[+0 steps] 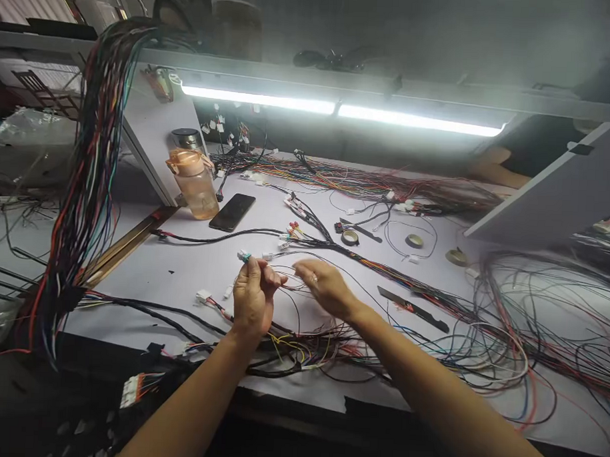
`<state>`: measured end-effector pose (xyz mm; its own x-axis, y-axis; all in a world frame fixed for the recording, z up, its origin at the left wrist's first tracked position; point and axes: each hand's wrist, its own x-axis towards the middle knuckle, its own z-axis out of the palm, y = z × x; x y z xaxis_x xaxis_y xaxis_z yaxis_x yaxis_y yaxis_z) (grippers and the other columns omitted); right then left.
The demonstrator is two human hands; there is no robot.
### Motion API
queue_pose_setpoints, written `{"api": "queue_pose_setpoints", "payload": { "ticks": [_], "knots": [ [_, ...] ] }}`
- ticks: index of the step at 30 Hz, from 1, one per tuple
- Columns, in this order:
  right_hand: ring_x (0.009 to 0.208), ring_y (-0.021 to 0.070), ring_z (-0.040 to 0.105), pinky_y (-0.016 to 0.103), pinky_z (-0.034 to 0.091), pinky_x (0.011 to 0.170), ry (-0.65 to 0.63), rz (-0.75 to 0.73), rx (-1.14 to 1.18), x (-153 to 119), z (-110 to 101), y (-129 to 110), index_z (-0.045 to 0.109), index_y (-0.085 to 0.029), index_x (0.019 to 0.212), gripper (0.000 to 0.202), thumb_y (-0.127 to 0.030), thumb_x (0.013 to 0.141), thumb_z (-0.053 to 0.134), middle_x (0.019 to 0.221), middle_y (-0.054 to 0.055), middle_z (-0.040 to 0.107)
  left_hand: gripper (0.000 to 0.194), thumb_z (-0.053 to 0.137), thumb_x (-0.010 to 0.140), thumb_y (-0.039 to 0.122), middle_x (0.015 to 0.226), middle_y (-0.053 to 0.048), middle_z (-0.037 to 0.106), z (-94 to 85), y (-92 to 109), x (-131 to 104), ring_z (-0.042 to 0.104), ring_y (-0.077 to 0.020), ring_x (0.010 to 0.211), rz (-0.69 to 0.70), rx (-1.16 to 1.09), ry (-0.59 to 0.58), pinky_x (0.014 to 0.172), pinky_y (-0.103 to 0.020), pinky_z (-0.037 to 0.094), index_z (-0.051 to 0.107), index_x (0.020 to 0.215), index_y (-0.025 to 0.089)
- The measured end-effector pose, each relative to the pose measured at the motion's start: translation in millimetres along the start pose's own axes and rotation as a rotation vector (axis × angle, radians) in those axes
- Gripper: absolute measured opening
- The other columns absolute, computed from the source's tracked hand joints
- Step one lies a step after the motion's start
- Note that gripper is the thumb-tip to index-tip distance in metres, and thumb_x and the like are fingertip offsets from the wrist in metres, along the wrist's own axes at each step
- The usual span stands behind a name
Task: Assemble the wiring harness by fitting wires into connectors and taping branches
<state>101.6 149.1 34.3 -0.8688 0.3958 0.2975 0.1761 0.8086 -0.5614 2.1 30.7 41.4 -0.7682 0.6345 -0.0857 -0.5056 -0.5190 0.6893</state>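
Observation:
Near the middle of the white table, my left hand [252,297] is closed around a small white and teal connector [244,256], which sticks out above its thumb. To its right, my right hand [325,286] is closed, its fingertips pinched together and pointing left; what they hold is too small to make out. Thin wires run between and below the two hands. Just beyond them lies a black-wrapped wire harness [354,255] with white, red and yellow ends. A white connector [203,296] on red and black wires rests left of my left hand.
A bottle [194,188] and a phone [232,211] stand and lie at the back left. Tape rolls [349,238] and a black blade-like tool [413,309] lie to the right. A thick wire bundle [101,135] hangs at left. A person's arm [502,170] shows at back right.

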Motion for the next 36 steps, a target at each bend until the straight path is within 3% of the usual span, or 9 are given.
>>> {"api": "queue_pose_setpoints", "payload": {
  "ticks": [2, 4, 8, 12, 16, 23, 32, 36],
  "knots": [
    [0.094, 0.019, 0.059, 0.03, 0.043, 0.083, 0.115, 0.07, -0.1, 19, -10, 19, 0.062, -0.021, 0.1, 0.019, -0.028, 0.094, 0.045, 0.102, 0.007, 0.067, 0.032, 0.068, 0.079, 0.048, 0.051, 0.008, 0.045, 0.4, -1, -2, 0.045, -0.0062, 0.047, -0.021, 0.013, 0.008, 0.057, -0.022, 0.049, 0.056, 0.078, 0.018],
    [0.099, 0.0229, 0.056, 0.034, 0.042, 0.085, 0.142, 0.117, -0.19, 38, -11, 36, 0.063, -0.02, 0.103, 0.018, -0.023, 0.088, 0.054, 0.107, 0.009, 0.065, 0.032, 0.066, 0.08, 0.048, 0.051, 0.008, 0.043, 0.7, -4, -4, 0.044, -0.0066, 0.048, -0.038, 0.037, 0.018, 0.055, -0.022, 0.048, 0.056, 0.078, 0.018],
    [0.098, 0.0265, 0.054, 0.037, 0.04, 0.082, 0.146, 0.125, -0.225, 64, 5, 58, 0.065, -0.019, 0.099, 0.019, -0.017, 0.08, 0.062, 0.105, 0.012, 0.064, 0.03, 0.067, 0.08, 0.046, 0.052, 0.007, 0.043, 0.6, -7, -3, 0.044, -0.0079, 0.049, -0.053, 0.069, 0.052, 0.055, -0.023, 0.048, 0.056, 0.078, 0.018],
    [0.091, 0.0247, 0.054, 0.035, 0.041, 0.081, 0.196, 0.128, -0.153, 72, 19, 72, 0.068, -0.019, 0.087, 0.008, -0.019, 0.081, 0.062, 0.093, 0.009, 0.067, 0.031, 0.065, 0.081, 0.047, 0.053, 0.006, 0.044, 0.0, -8, -1, 0.044, -0.0082, 0.05, -0.052, 0.087, 0.083, 0.055, -0.023, 0.048, 0.056, 0.078, 0.018],
    [0.084, 0.0197, 0.057, 0.032, 0.043, 0.081, 0.303, 0.154, -0.02, 73, 20, 85, 0.069, -0.021, 0.083, 0.01, -0.027, 0.083, 0.061, 0.087, 0.004, 0.069, 0.03, 0.063, 0.083, 0.046, 0.053, 0.006, 0.044, -0.7, -9, 0, 0.045, -0.0079, 0.051, -0.052, 0.099, 0.101, 0.056, -0.023, 0.048, 0.056, 0.079, 0.018],
    [0.071, 0.0158, 0.059, 0.028, 0.045, 0.071, 0.429, 0.226, 0.194, 75, 19, 93, 0.071, -0.019, 0.079, 0.023, -0.038, 0.082, 0.059, 0.078, 0.003, 0.069, 0.034, 0.065, 0.08, 0.05, 0.053, 0.006, 0.045, -0.8, -9, 1, 0.046, -0.008, 0.05, -0.062, 0.103, 0.117, 0.056, -0.024, 0.049, 0.056, 0.077, 0.017],
    [0.07, 0.0154, 0.059, 0.027, 0.044, 0.067, 0.466, 0.28, 0.317, 76, 19, 95, 0.071, -0.016, 0.08, 0.032, -0.046, 0.079, 0.06, 0.074, 0.003, 0.068, 0.031, 0.065, 0.082, 0.046, 0.054, 0.006, 0.045, -2.7, -11, 3, 0.046, -0.0075, 0.051, -0.076, 0.112, 0.126, 0.057, -0.024, 0.05, 0.056, 0.079, 0.017],
    [0.07, 0.0149, 0.058, 0.027, 0.045, 0.069, 0.488, 0.304, 0.354, 75, 19, 95, 0.07, -0.015, 0.081, 0.036, -0.049, 0.078, 0.059, 0.076, 0.004, 0.068, 0.025, 0.056, 0.089, 0.041, 0.054, 0.006, 0.046, -3.2, -15, -3, 0.048, -0.0085, 0.051, 0.007, 0.198, 0.035, 0.06, -0.026, 0.051, 0.055, 0.082, 0.018]
  ]
}}
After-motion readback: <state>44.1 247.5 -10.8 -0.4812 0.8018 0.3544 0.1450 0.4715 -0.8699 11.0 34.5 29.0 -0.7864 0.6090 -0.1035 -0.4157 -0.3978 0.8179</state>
